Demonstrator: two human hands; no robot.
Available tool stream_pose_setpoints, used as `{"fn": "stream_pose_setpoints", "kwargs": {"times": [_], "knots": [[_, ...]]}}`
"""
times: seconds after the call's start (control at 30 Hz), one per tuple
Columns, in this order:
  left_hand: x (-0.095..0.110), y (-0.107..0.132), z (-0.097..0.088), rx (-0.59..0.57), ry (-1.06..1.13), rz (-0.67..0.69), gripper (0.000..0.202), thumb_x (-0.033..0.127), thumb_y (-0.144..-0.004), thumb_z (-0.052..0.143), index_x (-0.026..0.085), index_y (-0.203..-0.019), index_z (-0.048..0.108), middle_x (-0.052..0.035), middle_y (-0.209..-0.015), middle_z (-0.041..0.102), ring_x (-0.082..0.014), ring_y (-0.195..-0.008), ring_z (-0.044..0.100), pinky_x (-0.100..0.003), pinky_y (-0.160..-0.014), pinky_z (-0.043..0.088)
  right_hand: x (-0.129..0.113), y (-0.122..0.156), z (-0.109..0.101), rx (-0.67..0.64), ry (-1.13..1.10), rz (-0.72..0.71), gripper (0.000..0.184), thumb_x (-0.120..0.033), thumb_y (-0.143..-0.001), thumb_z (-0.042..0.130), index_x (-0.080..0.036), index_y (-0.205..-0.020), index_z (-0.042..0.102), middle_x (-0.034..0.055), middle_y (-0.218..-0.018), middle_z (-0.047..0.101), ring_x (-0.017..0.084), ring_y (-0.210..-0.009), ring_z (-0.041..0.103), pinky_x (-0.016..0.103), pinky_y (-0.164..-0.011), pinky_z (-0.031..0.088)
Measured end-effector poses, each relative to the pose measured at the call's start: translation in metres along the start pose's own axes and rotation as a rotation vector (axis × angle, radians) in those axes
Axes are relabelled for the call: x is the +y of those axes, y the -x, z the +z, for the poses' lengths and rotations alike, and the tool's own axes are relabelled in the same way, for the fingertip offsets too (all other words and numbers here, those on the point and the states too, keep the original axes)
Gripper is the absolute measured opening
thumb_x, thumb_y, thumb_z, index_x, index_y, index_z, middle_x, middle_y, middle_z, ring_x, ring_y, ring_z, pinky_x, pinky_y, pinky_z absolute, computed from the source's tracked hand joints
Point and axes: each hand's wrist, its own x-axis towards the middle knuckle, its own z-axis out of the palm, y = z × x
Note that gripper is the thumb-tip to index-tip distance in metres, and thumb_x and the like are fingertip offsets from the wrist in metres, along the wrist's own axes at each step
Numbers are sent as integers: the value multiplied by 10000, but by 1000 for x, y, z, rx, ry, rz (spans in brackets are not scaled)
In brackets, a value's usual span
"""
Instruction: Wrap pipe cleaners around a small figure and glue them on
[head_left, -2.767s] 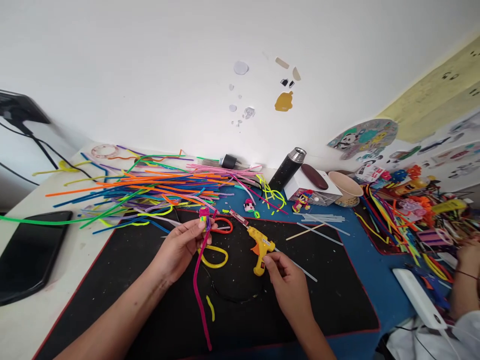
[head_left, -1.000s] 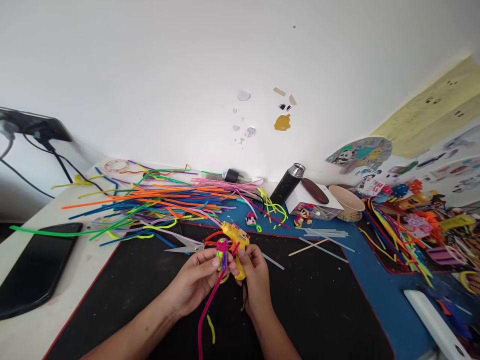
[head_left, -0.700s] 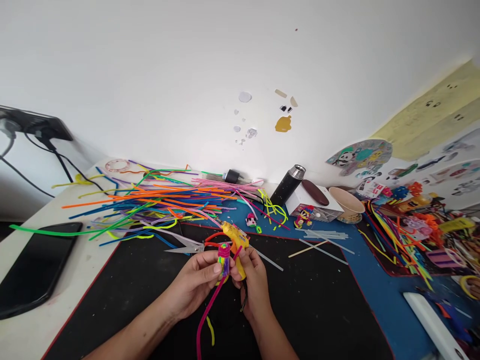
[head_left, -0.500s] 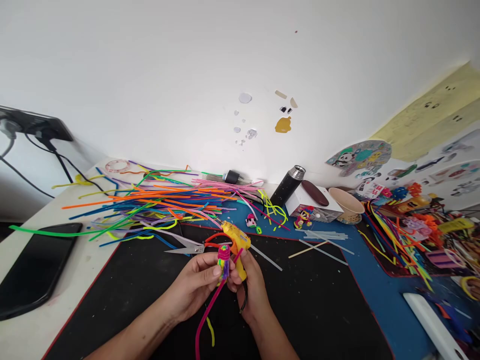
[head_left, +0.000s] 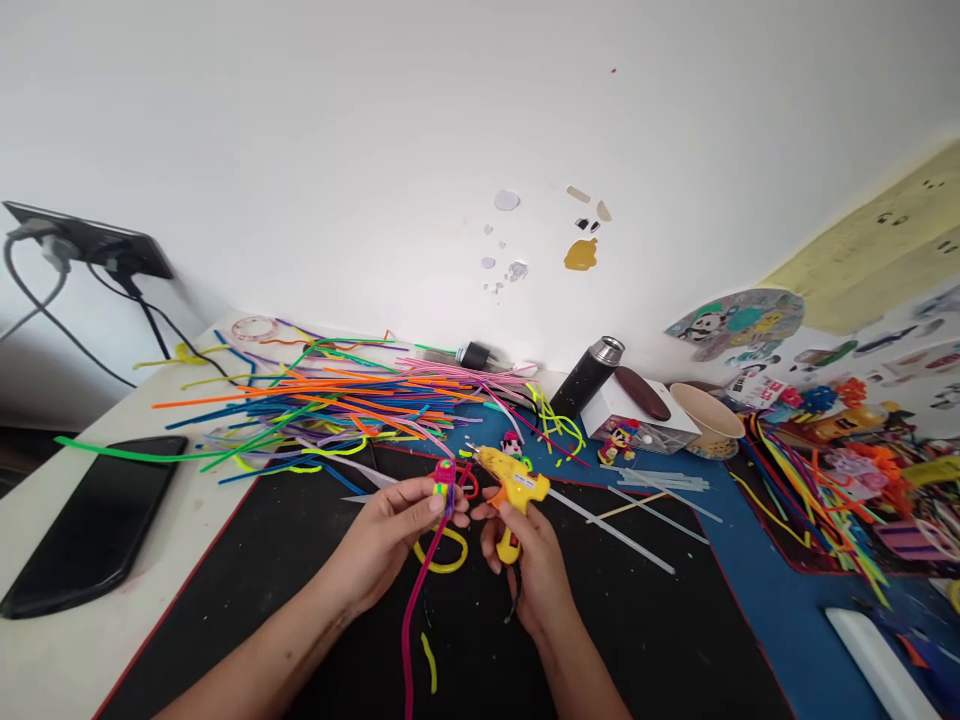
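Inspected the tabletop (head_left: 64,660); found on it a black mat (head_left: 675,630), with open room toward the right edge and less toward the left; near edge out of view. Found the right hand (head_left: 538,565) with its grip wrapped around the handle of a yellow glue gun (head_left: 519,486), nozzle slanting leftward to the far edge. Found the left hand (head_left: 382,528), pinching a wound pipe-cleaner piece (head_left: 445,476) nearly upright, left of the nozzle, apparently apart, long axis crossing the barrel's slant. Noted a magenta strand (head_left: 415,600) trailing nearward.
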Motion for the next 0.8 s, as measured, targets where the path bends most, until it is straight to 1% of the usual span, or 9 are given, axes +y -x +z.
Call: {"fn": "stream_pose_setpoints", "kwargs": {"times": [0.07,0.1,0.2,0.3,0.43,0.5,0.63,0.73,0.8], "knots": [[1,-3,-3,114,-39,36,298,441,-767,896,167,-870,845,-104,-899,813,-217,-830,704,-315,-877,505,-3,2,-9,22,43,-21,442,-510,-794,834,-154,-1039,743,57,-791,718,120,-485,514,219,-394,333],[2,-5,-4,157,-55,48,313,456,-754,901,164,-850,841,-101,-886,810,-210,-817,693,-310,-867,500,-4,3,-13,28,60,-24,453,-526,-800,829,-158,-1049,739,44,-768,707,110,-465,497,213,-383,315],[1,-8,-6,226,-117,77,336,480,-728,907,158,-781,825,-87,-808,788,-199,-764,664,-309,-831,486,-7,7,-19,34,123,-31,486,-602,-834,785,-173,-1054,724,-11,-647,630,94,-409,439,207,-366,273],[-1,-10,-7,242,-181,97,341,486,-725,897,157,-759,813,-74,-756,760,-194,-714,639,-312,-782,471,-10,12,-19,2,207,-52,490,-633,-885,730,-171,-1049,714,-35,-572,571,103,-401,436,214,-381,273],[-3,-11,-10,266,-261,106,343,498,-726,889,167,-745,804,-44,-690,718,-186,-677,612,-300,-731,452,-11,18,-14,-80,321,-118,480,-622,-930,693,-151,-1020,717,-49,-514,527,112,-418,455,236,-437,339],[-4,-12,-12,268,-287,109,344,506,-737,883,172,-737,799,-34,-669,701,-184,-671,604,-292,-711,446,-9,20,-11,-79,392,-143,479,-623,-939,682,-148,-988,725,-51,-497,517,114,-418,455,246,-453,369],[-6,-12,-15,269,-310,110,331,502,-739,885,180,-766,813,-35,-708,717,-186,-674,610,-283,-691,458,-6,23,-9,-56,529,-175,515,-655,-945,647,-151,-888,737,-29,-486,530,122,-406,463,256,-445,386],[-7,-13,-14,276,-325,105,338,494,-692,913,180,-782,827,-46,-733,743,-191,-661,616,-283,-668,470,-6,24,-9,-36,623,-214,554,-685,-949,609,-163,-803,727,-12,-482,538,133,-417,472,258,-443,385],[-6,-13,-13,281,-334,98,347,486,-657,932,181,-791,835,-51,-747,761,-189,-650,619,-285,-660,477,-6,25,-9,-31,689,-236,573,-690,-954,589,-180,-714,691,-2,-479,540,137,-425,477,257,-443,383]]}}
